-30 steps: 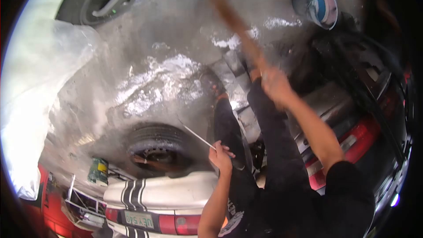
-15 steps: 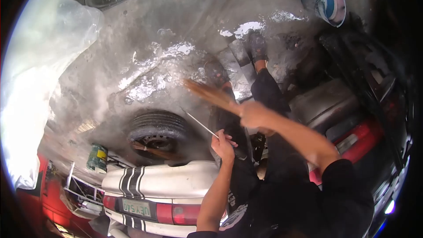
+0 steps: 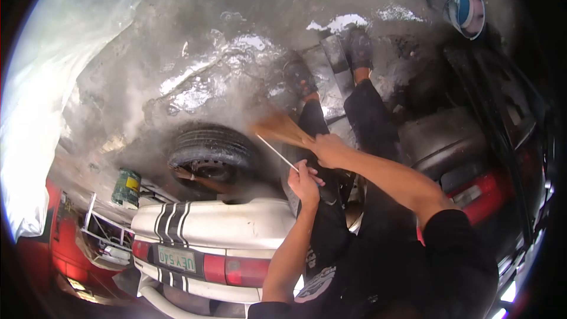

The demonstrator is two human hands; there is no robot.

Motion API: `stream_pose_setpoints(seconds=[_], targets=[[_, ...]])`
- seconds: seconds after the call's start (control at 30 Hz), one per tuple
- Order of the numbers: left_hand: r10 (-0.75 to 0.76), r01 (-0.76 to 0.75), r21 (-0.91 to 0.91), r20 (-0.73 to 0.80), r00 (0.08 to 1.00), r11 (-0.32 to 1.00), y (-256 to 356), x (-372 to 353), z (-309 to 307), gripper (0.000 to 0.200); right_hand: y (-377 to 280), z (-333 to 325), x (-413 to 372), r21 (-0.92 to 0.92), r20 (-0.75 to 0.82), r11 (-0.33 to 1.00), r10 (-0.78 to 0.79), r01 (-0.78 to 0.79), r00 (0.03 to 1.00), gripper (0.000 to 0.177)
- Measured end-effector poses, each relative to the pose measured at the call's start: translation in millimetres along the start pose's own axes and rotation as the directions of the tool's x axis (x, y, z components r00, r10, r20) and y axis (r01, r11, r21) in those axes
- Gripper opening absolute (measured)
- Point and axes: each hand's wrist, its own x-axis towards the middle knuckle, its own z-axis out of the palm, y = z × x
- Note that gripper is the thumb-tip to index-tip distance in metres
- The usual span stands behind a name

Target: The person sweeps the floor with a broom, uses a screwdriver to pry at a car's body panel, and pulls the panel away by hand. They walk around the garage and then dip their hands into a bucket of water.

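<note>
My left hand [image 3: 304,183] is closed around a thin white rod [image 3: 276,152], which points up and to the left. My right hand [image 3: 331,150] grips the narrow end of a brown, flared, brush-like bundle [image 3: 282,128]. Its wide end is smeared by motion and overlaps the rod's tip in this view. Both hands are in front of my legs, the right one a little farther out than the left. Below and left of the bundle, a tire on its rim [image 3: 212,145] sits on the floor, with another brown thing lying across its lower part.
A white car with black stripes [image 3: 230,215] stands close on the left. Beyond it are a green can [image 3: 126,188] and a white metal frame [image 3: 97,218]. A bucket [image 3: 472,15] is at upper right, near dark car parts [image 3: 449,136]. The floor [image 3: 204,91] has shiny wet patches, with haze above it.
The brown bundle has swung down and its wide end is now close to the rod's tip. My left hand keeps hold of the rod. The view has shifted slightly.
</note>
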Motion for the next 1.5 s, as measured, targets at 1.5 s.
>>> stream_pose_setpoints(seconds=[1.5], targets=[[-0.042, -0.008, -0.528, -0.083, 0.996, 0.849, 85, 23, -32, 0.026, -86, -186, 128, -0.809, 0.061, 0.481, -0.504, 0.339, 0.862, 0.068]])
